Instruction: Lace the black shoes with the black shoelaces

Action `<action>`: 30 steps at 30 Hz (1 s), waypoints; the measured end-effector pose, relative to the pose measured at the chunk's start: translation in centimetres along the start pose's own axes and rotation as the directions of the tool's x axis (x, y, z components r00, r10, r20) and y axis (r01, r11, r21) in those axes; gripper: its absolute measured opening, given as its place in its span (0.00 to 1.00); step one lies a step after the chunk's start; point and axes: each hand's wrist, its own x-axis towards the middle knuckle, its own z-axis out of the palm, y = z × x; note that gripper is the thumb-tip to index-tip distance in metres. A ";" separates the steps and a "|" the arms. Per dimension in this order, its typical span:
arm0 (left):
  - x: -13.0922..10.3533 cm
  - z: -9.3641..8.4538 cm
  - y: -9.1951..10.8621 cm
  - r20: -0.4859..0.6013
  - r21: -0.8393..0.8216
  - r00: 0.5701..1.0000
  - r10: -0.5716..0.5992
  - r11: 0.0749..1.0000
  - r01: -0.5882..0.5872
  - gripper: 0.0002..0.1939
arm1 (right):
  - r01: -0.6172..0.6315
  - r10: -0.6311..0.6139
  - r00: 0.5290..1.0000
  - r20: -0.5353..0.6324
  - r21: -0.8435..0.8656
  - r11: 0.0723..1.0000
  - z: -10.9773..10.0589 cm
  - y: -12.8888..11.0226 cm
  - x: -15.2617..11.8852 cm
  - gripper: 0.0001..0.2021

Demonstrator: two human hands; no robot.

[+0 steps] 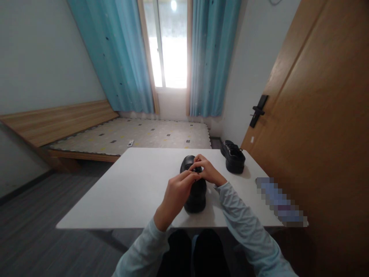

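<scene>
Left hand (177,192) and right hand (211,173) were close together over the near shoe (196,198), fingertips bunched at the lacing area; couldn't tell if either was clamped on a lace. Shoe sat on the white table (129,196) right in front of the person, probably for two-handed reach. Far shoe (235,162) stood far right, likely to leave working room. Count: 2 hands, 2 shoes, 1 table; beyond, 1 bed (155,132), 2 curtains (121,57), 1 window (174,57).

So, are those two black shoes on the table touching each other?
Apart. The head view shows white tabletop between the nearer shoe and the farther shoe.
</scene>
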 end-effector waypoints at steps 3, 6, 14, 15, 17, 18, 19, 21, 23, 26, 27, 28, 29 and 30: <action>-0.4 -0.6 1.3 -0.020 -0.012 0.998 0.066 0.998 -0.066 0.09 | -0.019 0.019 1.000 -0.014 0.026 1.000 0.0 -0.4 -0.1 0.06; -0.8 -0.7 2.3 -0.015 -0.007 0.994 0.106 0.994 -0.106 0.09 | -0.027 0.027 1.000 -0.010 0.040 0.999 0.0 -0.8 0.0 0.05; -1.3 -1.2 3.6 0.011 0.090 0.972 0.236 0.968 -0.236 0.08 | -0.028 0.028 0.999 0.016 -0.011 1.000 -0.1 -0.9 0.1 0.15; -1.4 -1.4 3.8 0.016 0.098 0.970 0.245 0.965 -0.245 0.08 | -0.032 0.032 0.999 0.021 -0.010 0.999 -0.1 -0.9 0.1 0.15; -1.5 -1.7 4.2 0.027 0.103 0.969 0.245 0.964 -0.247 0.07 | -0.039 0.039 0.999 0.026 -0.007 0.999 0.0 -0.7 0.0 0.12; -1.6 -1.8 4.3 0.031 0.100 0.971 0.237 0.966 -0.239 0.07 | -0.041 0.041 0.999 0.026 -0.005 0.999 0.0 -0.7 0.0 0.11; -1.7 -2.0 4.5 0.036 0.092 0.974 0.224 0.970 -0.227 0.07 | -0.042 0.043 0.999 0.028 -0.006 0.999 0.0 -0.6 0.0 0.10; -1.9 -2.3 4.8 0.048 0.072 0.979 0.200 0.977 -0.203 0.07 | -0.043 0.043 0.998 0.036 -0.010 0.999 0.1 -0.5 -0.1 0.11; -2.2 -2.5 5.0 0.058 0.051 0.980 0.192 0.979 -0.195 0.07 | -0.043 0.044 0.998 0.048 -0.013 0.999 0.1 -0.4 0.0 0.10; -2.5 -2.7 5.3 0.067 0.027 0.979 0.193 0.980 -0.195 0.08 | -0.051 0.053 0.996 0.068 -0.030 0.998 0.0 -0.4 0.1 0.10; -2.6 -2.8 5.4 0.067 0.023 0.979 0.192 0.981 -0.193 0.08 | -0.052 0.055 0.996 0.074 -0.038 0.998 0.0 -0.4 0.1 0.10; -2.6 -2.9 5.4 0.066 0.021 0.980 0.188 0.982 -0.190 0.09 | -0.052 0.056 0.995 0.077 -0.045 0.998 0.0 -0.4 0.1 0.10; -2.5 -3.0 5.4 0.065 0.024 0.982 0.179 0.983 -0.181 0.08 | -0.051 0.055 0.995 0.078 -0.052 0.997 0.0 -0.4 0.1 0.10; -2.3 -3.1 5.4 0.065 0.034 0.984 0.166 0.985 -0.169 0.08 | -0.049 0.053 0.996 0.077 -0.057 0.997 0.1 -0.4 0.1 0.10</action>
